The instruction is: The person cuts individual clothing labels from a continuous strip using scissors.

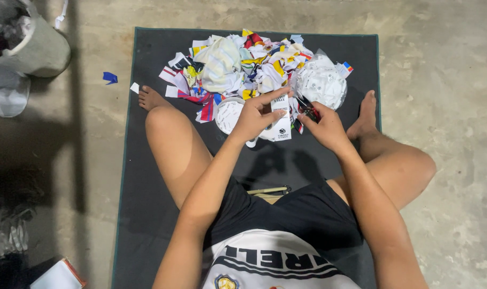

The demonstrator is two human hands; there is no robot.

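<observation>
One white printed card [281,119] pinched in left hand [252,119] — right hand [323,126] clamped on scissors [306,108] — one scrap heap [243,64].

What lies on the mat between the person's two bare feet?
In the head view, a heap of cut paper scraps fills the mat between the left foot and right foot.

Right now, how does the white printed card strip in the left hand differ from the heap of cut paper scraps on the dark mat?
The white printed card strip is one whole, flat, upright piece held off the mat; the heap of cut paper scraps is many crumpled pieces lying loose. The strip is mostly white with dark print; the heap mixes yellow, red and blue. Both are printed paper.
</observation>
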